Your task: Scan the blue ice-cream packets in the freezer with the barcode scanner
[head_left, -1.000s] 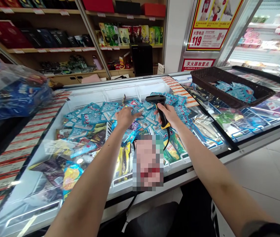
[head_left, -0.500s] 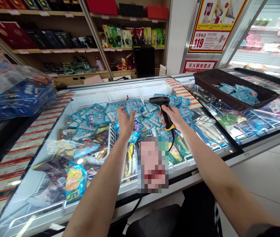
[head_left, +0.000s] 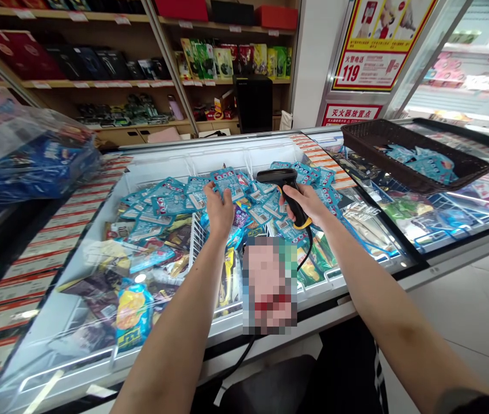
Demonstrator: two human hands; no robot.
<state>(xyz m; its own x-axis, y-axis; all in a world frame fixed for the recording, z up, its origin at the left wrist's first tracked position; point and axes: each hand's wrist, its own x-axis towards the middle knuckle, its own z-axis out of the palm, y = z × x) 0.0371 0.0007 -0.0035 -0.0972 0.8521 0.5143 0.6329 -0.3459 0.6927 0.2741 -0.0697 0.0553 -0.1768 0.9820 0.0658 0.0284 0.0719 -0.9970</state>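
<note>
My right hand [head_left: 305, 204] grips a black barcode scanner [head_left: 291, 192] with yellow trim, its head pointing left over blue packets. A cord hangs from the handle. My left hand [head_left: 219, 210] is held over the packets to the left, its fingers slightly bent and apart, with nothing visibly in its grasp. Just beyond its fingertips is one blue packet [head_left: 226, 178]. More light-blue flat packets [head_left: 169, 195] lie scattered across the freezer [head_left: 266, 150], several with barcodes facing up. Whether my left fingertips touch a packet, I cannot tell.
A brown basket [head_left: 369, 141] with blue packets stands at the right. Plastic-wrapped blue packages [head_left: 50, 167] sit at the left. Frozen snacks [head_left: 134, 316] show through the glass. A blurred patch [head_left: 268, 282] covers the front edge. Shelves [head_left: 119, 84] with boxes and pouches stand behind.
My left hand's fingers and thumb are closer together, and the blue packet before them sits slightly further back. The scanner in my right hand has tilted a little, its handle shifting right.
</note>
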